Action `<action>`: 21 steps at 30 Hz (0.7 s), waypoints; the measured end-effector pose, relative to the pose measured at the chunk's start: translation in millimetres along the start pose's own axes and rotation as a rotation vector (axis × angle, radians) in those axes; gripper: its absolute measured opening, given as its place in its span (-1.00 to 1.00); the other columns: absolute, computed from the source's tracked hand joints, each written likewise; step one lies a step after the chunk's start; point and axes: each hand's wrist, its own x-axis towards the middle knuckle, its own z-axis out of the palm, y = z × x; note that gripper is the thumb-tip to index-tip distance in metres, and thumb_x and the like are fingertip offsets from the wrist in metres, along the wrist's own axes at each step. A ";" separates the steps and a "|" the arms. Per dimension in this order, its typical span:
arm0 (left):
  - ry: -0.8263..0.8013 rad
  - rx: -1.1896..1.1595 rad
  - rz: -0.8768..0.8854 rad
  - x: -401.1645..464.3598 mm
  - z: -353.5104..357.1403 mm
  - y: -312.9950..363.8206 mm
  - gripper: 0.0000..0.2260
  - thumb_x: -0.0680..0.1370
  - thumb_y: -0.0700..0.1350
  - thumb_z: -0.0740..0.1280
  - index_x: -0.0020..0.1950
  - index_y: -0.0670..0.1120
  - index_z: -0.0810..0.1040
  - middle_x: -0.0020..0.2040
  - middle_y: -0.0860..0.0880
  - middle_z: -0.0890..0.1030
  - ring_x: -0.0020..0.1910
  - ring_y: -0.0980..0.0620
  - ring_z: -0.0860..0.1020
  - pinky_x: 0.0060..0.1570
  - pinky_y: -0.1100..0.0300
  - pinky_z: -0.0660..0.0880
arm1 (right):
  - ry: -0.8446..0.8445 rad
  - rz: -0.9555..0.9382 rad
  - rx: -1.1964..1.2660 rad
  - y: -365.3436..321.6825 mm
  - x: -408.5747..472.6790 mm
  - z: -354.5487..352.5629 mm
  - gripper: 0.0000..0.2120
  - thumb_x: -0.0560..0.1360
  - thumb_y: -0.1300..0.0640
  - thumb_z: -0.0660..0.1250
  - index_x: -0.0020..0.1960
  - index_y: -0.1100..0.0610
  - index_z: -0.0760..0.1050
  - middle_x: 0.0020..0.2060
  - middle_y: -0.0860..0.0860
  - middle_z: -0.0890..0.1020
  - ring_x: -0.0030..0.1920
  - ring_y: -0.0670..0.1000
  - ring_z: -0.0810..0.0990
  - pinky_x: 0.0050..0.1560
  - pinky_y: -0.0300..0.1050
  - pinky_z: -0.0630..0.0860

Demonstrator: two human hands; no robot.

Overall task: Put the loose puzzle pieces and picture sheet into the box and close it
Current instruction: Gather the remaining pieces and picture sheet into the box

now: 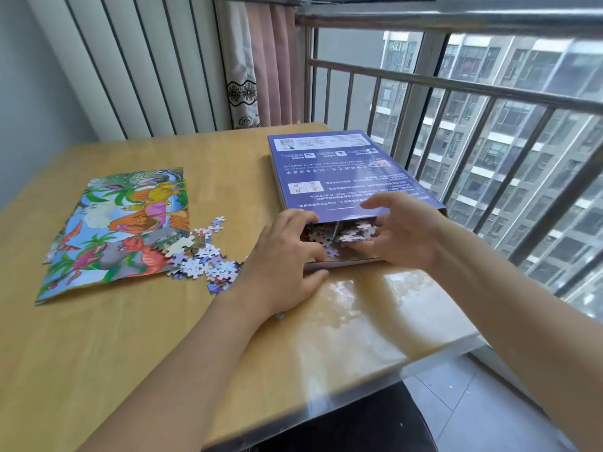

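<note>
Box | print reads "14 years old" | left grip curled empty | right grip spread apart

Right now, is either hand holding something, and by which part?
Both hands, left and right, push puzzle pieces into the box's open end. Whether either grips any cannot be told.

Both bare forearms reached forward. The left hand lay palm down with its fingers curled under, while the right hand stood on edge, fingers spread and lightly bent.
</note>
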 end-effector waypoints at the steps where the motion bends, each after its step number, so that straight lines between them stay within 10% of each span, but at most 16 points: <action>1: 0.010 -0.004 0.012 0.3 1.2 -1.0 -0.87 0.43 0.07 0.46 -0.16 0.03 0.68 0.30 -0.09 0.48 0.36 -0.13 0.36 0.25 -0.12 0.42 | -0.017 0.000 0.020 -0.6 1.7 -1.5 -0.01 0.24 0.33 0.48 0.57 0.25 0.09 0.51 0.28 0.26 0.45 0.29 0.38 0.42 0.27 0.37; 9: 0.128 -0.128 -0.006 -2.3 3.4 -4.9 -0.93 0.43 -0.08 0.54 -0.12 -0.02 0.73 0.20 -0.05 0.52 0.26 -0.07 0.41 0.25 0.01 0.41 | 0.069 -0.189 -0.158 14.4 -13.3 -9.6 -0.80 0.55 0.42 0.20 0.17 0.37 0.42 0.13 0.17 0.53 0.14 0.14 0.51 0.43 0.09 0.40; 11: 0.150 -0.154 -0.007 -2.6 3.4 -5.2 -0.94 0.44 -0.09 0.54 -0.12 -0.03 0.73 0.16 -0.03 0.52 0.22 -0.06 0.42 0.21 0.03 0.42 | 0.143 -0.265 -0.448 15.8 -19.7 -13.4 -0.76 0.56 0.41 0.22 0.18 0.52 0.40 0.03 0.03 0.39 0.14 -0.06 0.25 0.40 0.18 0.43; 12: 0.162 -0.165 -0.006 -3.0 3.4 -5.2 -0.95 0.44 -0.09 0.53 -0.13 -0.03 0.72 0.13 -0.02 0.52 0.20 -0.05 0.42 0.19 0.04 0.43 | 0.177 -0.325 -0.710 15.3 -22.9 -15.2 -0.74 0.57 0.37 0.23 0.22 0.49 0.43 0.35 0.39 0.34 0.41 0.34 0.31 0.39 0.23 0.41; 13: 0.178 -0.171 -0.001 -2.9 3.6 -5.3 -0.96 0.45 -0.09 0.52 -0.13 -0.03 0.72 0.11 0.00 0.52 0.18 -0.04 0.43 0.17 0.03 0.44 | 0.199 -0.405 -1.003 15.6 -24.8 -16.5 -0.73 0.58 0.31 0.25 0.24 0.39 0.50 0.18 0.38 0.57 0.37 0.35 0.39 0.37 0.22 0.42; 15: 0.226 -0.169 0.015 -2.4 4.5 -5.0 -0.96 0.47 -0.08 0.48 -0.12 -0.03 0.71 0.07 0.01 0.52 0.13 -0.04 0.44 0.12 0.01 0.46 | 0.195 -0.642 -1.449 16.1 -30.6 -18.5 -0.71 0.62 0.18 0.26 0.31 0.15 0.58 0.24 0.06 0.64 0.29 0.13 0.55 0.24 -0.06 0.46; 21: 0.402 -0.131 0.052 1.5 -0.2 -1.2 -0.91 0.53 -0.09 0.42 -0.07 -0.09 0.69 -0.08 0.05 0.61 0.03 -0.08 0.51 -0.03 -0.06 0.51 | -0.191 -0.931 -1.733 11.3 -38.8 -5.0 -0.52 0.63 -0.30 0.03 0.11 -0.05 0.62 -0.09 -0.13 0.69 -0.10 -0.05 0.61 -0.07 0.04 0.53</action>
